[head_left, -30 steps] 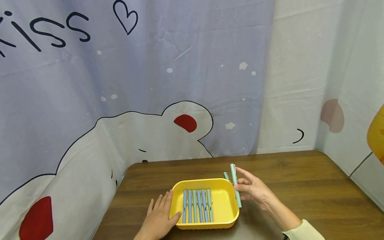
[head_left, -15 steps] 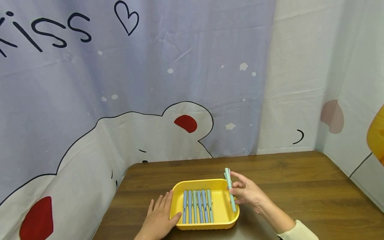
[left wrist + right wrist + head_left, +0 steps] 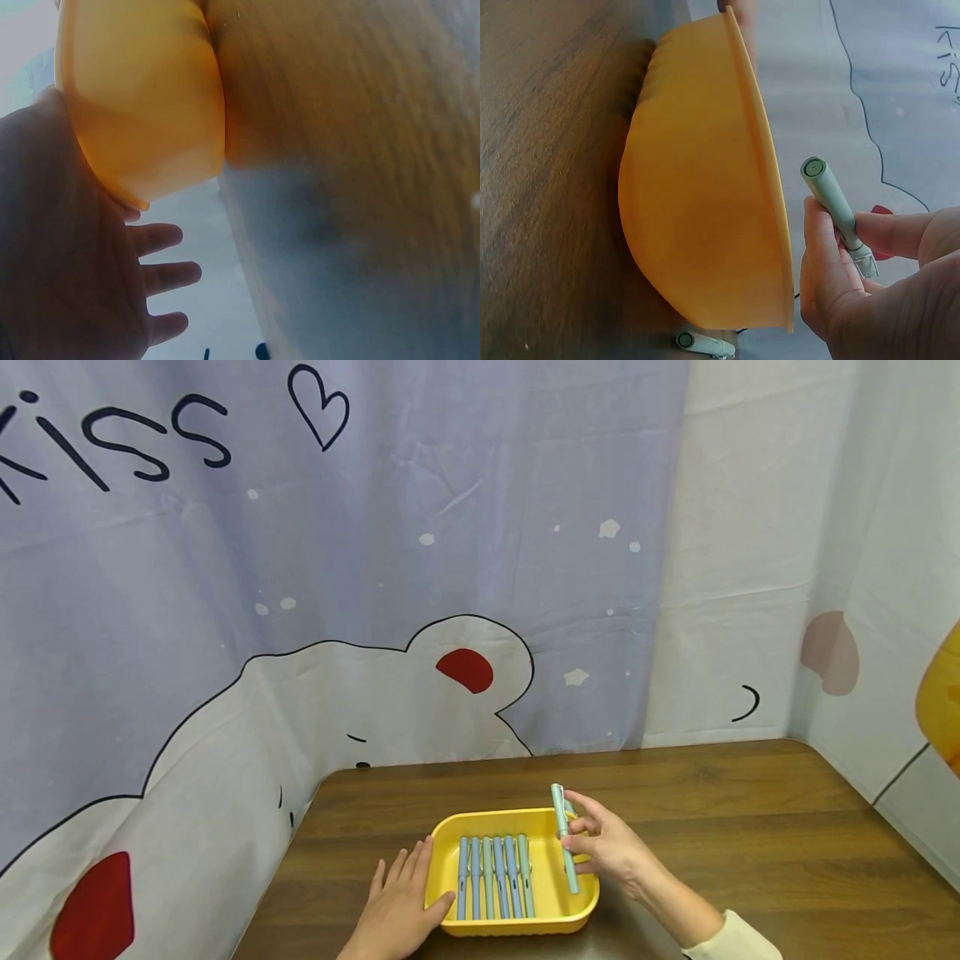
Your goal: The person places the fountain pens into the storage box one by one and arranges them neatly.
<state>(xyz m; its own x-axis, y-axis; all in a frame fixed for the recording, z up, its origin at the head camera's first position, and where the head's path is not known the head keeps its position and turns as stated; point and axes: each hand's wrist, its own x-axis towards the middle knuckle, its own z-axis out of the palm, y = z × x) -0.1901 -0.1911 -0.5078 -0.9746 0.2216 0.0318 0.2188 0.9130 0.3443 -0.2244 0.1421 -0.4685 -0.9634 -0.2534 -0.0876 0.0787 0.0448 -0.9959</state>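
Observation:
My right hand (image 3: 611, 850) pinches a pale green pen (image 3: 566, 839) by its middle, between thumb and fingers. The pen, with its clip, is over the right side of a yellow plastic tray (image 3: 510, 927); the right wrist view shows the held pen (image 3: 832, 196) above the rim level. A row of blue and green pens (image 3: 500, 877) lies side by side in the tray's left half. My left hand (image 3: 397, 897) rests against the tray's left end, fingers straight and thumb over the rim. In the left wrist view those fingers (image 3: 169, 277) are spread beside the tray wall.
Another green pen (image 3: 705, 344) lies on the table past the tray's far right corner, mostly hidden by the right hand in the head view. The wooden table (image 3: 712, 802) ends at a printed curtain (image 3: 465, 543) behind and at the sides.
My right hand has carried the green pen leftward, from beyond the tray's right rim to over its right side. The left hand and the row of pens have stayed put.

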